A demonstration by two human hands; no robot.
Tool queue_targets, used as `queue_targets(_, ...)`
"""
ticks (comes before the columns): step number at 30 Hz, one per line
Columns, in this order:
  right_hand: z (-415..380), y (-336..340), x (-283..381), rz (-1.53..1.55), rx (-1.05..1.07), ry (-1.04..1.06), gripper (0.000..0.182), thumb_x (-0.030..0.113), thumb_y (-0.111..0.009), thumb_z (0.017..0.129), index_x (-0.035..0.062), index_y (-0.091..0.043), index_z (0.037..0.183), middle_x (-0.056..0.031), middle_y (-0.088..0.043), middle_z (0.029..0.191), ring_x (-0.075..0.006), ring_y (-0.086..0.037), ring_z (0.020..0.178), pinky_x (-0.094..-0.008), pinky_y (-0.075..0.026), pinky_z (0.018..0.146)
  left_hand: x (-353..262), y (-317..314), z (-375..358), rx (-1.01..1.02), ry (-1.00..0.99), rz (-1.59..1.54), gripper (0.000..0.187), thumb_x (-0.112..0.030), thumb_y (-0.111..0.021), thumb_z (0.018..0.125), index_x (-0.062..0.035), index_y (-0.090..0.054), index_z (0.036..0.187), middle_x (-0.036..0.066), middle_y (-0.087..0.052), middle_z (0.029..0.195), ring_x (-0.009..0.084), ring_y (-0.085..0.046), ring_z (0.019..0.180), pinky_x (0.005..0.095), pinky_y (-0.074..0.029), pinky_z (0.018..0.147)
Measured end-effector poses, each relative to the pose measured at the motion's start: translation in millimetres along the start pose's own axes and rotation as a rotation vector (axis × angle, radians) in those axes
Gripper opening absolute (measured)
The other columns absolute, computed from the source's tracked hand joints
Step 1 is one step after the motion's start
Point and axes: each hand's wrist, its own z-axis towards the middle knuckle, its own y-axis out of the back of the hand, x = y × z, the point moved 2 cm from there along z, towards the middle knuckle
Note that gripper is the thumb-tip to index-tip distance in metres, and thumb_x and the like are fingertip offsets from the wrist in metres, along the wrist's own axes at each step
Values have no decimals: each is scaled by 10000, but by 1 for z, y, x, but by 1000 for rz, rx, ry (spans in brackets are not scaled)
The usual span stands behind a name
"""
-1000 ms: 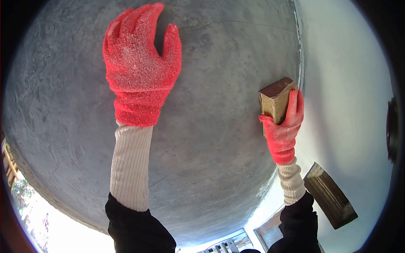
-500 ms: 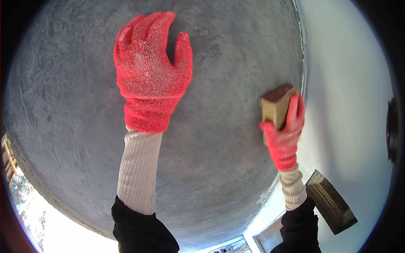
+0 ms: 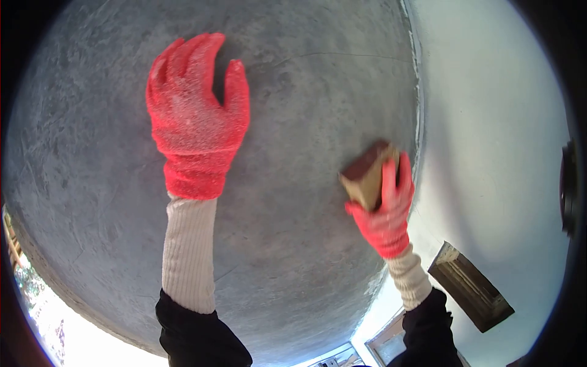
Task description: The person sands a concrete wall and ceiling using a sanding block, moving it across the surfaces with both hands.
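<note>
My right hand [image 3: 389, 208], in a dusty red-coated glove, grips a sanding block [image 3: 370, 177]. The block is tan on one side, with a dark reddish-brown face that looks like sandpaper, and it is held against the grey plastered surface [image 3: 293, 202] near its right edge. My left hand [image 3: 199, 116] wears a matching glove, its coating dusted white. It rests palm-down on the same surface, fingers extended and thumb apart, holding nothing. The underside of the block is hidden, and the block is slightly blurred.
A pale wall [image 3: 489, 140] meets the grey surface along a rough seam at right. On that wall is a dark rectangular recess or fixture [image 3: 472, 287]. A thin crack [image 3: 342, 54] crosses the upper grey area. Bright daylight and foliage show at lower left.
The view has shifted, so the scene sits further left. The right hand and sanding block have moved left and down, away from the seam, and the block has turned. The left hand stays flat.
</note>
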Motion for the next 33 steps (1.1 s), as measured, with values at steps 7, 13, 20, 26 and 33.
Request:
queue_targets(7, -105, -10, 11, 3, -49, -96, 1205, 313, -938, 536, 138, -281, 1530, -355, -342, 1477, -525, -465, 1240, -589, -422, 986, 1, 1, -1, 13, -24, -11, 325, -154, -734, 837, -85, -696, 1152, 85, -695, 1164, 349, -602, 1165, 459, -484, 989)
queue_targets(13, -53, -1, 7, 40, -35, 30, 1181, 303, -944, 516, 135, -323, 1505, -350, -347, 1478, -516, -467, 1252, -574, -427, 986, -2, 3, 0, 41, 8, 4, 316, -150, -723, 852, -85, -693, 1160, 84, -691, 1176, 342, -598, 1177, 453, -477, 1003)
queue_targets(20, -20, 0, 14, 20, -48, -97, 1162, 285, -948, 506, 110, -345, 1485, -367, -342, 1475, -520, -469, 1243, -569, -435, 979, -1, 2, -1, 55, -15, 32, 319, -151, -720, 862, -90, -688, 1174, 75, -683, 1196, 335, -592, 1190, 444, -464, 1022)
queue_targets(26, -132, -5, 17, 77, 33, 48, 1198, 355, -895, 634, 119, -195, 1578, -385, -248, 1527, -554, -419, 1293, -627, -406, 1005, 0, 3, -1, 57, -4, 33, 322, -158, -725, 861, -90, -688, 1174, 78, -683, 1195, 337, -590, 1200, 448, -463, 1025)
queue_targets(33, 35, -2, -12, -34, -147, -183, 1107, 238, -922, 571, 85, -342, 1501, -340, -336, 1498, -514, -483, 1216, -529, -442, 992, 0, 3, 0, 62, -24, 44, 316, -157, -720, 870, -91, -686, 1177, 80, -684, 1193, 334, -594, 1197, 447, -467, 1021)
